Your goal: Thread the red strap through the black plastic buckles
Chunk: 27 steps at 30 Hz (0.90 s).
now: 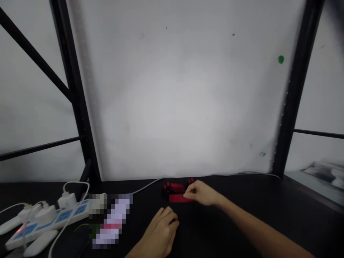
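Right hand [202, 193] grip pinching red-and-black strap [176, 192], left hand [161, 231] loosely curled, empty, on black table [268, 204]

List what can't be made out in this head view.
- Small red and black object: blurred, partly covered by the right hand; its identity is unclear.
- Left hand: curled fingers hide anything beneath.
- Pixelated patch: contents masked.
- White power strip: cut by left edge.

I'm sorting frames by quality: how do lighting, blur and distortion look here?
Head view: the white wall is bright, the black table very dark; the red item at the right hand is soft; the left hand is dim; a pixelated patch hides something; the frame posts bow outward.
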Motion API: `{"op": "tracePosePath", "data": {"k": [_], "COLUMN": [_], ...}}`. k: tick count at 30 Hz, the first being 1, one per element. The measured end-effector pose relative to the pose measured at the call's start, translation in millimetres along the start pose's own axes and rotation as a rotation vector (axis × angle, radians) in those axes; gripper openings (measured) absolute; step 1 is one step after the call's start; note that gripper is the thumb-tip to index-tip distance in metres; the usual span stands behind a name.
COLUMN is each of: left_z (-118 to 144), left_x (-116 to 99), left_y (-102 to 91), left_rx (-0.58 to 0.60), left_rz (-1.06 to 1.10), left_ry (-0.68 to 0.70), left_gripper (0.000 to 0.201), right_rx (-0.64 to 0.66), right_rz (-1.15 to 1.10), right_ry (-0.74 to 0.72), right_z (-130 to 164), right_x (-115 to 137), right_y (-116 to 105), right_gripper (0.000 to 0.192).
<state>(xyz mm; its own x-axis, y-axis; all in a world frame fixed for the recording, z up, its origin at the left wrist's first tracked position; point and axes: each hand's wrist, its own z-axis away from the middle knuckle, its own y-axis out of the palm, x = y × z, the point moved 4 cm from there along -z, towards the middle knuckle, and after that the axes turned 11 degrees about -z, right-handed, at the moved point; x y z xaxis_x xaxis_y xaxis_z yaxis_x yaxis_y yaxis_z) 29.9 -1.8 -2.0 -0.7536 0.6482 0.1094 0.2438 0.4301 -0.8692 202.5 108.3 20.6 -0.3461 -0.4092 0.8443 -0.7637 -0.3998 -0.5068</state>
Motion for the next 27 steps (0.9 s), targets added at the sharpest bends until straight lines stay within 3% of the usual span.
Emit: {"op": "tracePosePath", "data": {"k": [3, 5, 9, 13, 18, 23, 27], "left_z": [0, -1, -5, -7, -3, -6, -10], "left_x": [-5, -5, 4, 17, 27, 25, 17], "left_y": [-0.2, -1.2, -4.4, -1.1, 5.4, -1.1, -8.0], "left_rx": [0.042, 0.066, 0.07, 0.088, 0.074, -0.097, -0.259], "left_rz": [-0.015, 0.004, 0.067, 0.112, 0.166, 0.247, 0.322], "left_ry": [-0.014, -0.039, -0.133, -0.239, -0.305, -0.3, -0.33], "left_gripper": [0.023, 0.02, 0.022, 0.025, 0.03, 0.032, 0.043], "right_rx": [-0.037, -0.127, -0.316, -0.263, -0.161, -0.203, -0.087], "right_rz": [0.07, 0.169, 0.348, 0.341, 0.285, 0.197, 0.024], "right_ry": [0.023, 0.0, -0.043, -0.002, -0.07, -0.167, -0.199], "right_z": [2, 3, -7, -28, -36, -9, 22], "right_x": [-15, -17, -12, -23, -23, 17, 37], "right_y": [33, 37, -4, -52, -66, -60, -22], "right_gripper": [0.015, 0.016, 0.031, 0.055, 0.027, 0.037, 0.053]}}
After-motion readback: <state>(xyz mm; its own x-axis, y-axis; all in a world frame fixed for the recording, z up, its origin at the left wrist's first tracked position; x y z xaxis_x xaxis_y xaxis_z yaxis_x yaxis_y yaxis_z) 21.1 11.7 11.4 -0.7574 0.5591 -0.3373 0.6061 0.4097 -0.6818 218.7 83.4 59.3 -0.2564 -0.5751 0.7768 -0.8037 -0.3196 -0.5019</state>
